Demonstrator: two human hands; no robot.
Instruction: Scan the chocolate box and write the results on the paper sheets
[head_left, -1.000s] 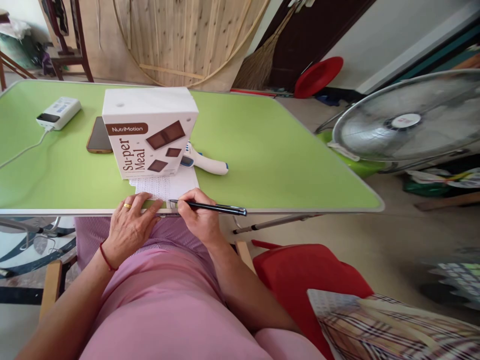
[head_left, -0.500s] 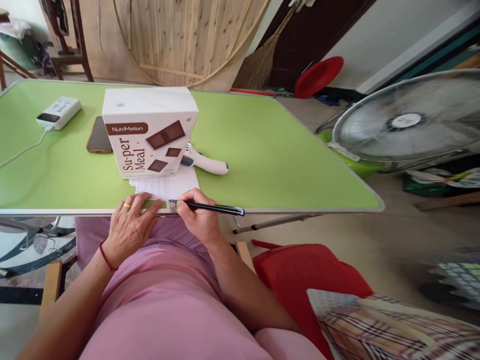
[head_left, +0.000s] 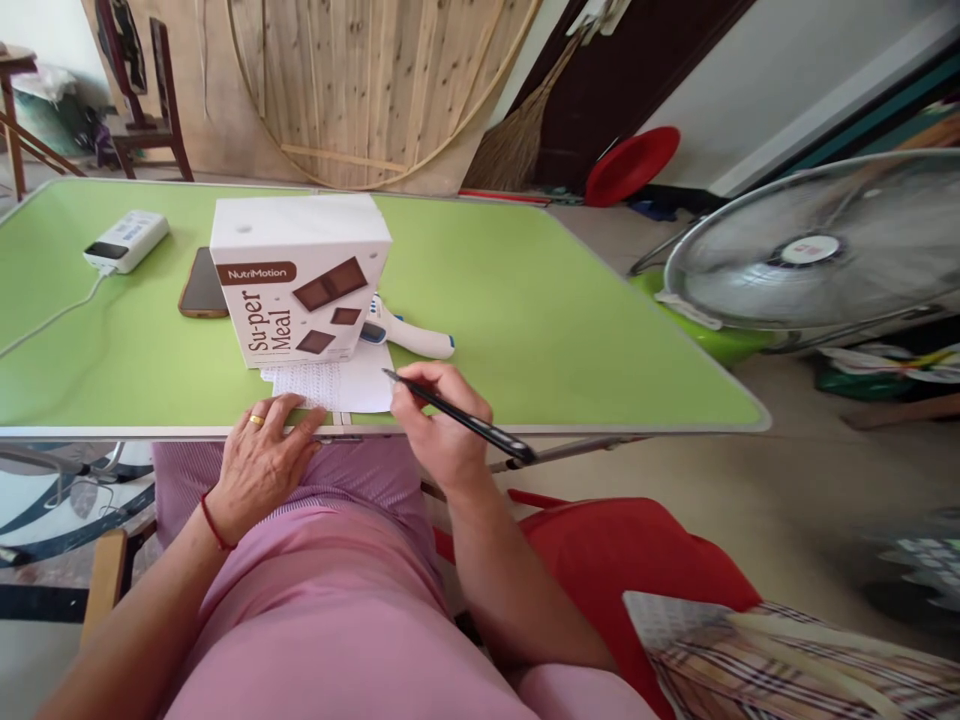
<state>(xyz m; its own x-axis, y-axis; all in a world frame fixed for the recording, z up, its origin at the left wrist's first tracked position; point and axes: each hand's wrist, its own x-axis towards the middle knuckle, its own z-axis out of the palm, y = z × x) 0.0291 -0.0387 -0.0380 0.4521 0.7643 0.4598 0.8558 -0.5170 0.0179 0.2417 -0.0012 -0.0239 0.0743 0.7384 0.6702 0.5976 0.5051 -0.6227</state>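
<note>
- Right hand (head_left: pixel 452 448) is gripping a black pen (head_left: pixel 480 426), having just shifted right from the table's near edge; tip is hovering around the sheet's right edge, writing apparently pausing.
- Left hand (head_left: pixel 262 455) is lying open, fingertips resting at the sheet's near-left corner.
- Paper sheet (head_left: pixel 364 388) is lying by green table's (head_left: pixel 585 340) near edge, Su-per Meal box (head_left: pixel 304 290) hiding its far part.

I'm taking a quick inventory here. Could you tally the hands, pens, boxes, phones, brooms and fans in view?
Left hand and right hand: 2
Pen: 1
Box: 1
Phone: 1
Broom: 1
Fan: 1
Total: 7
</note>
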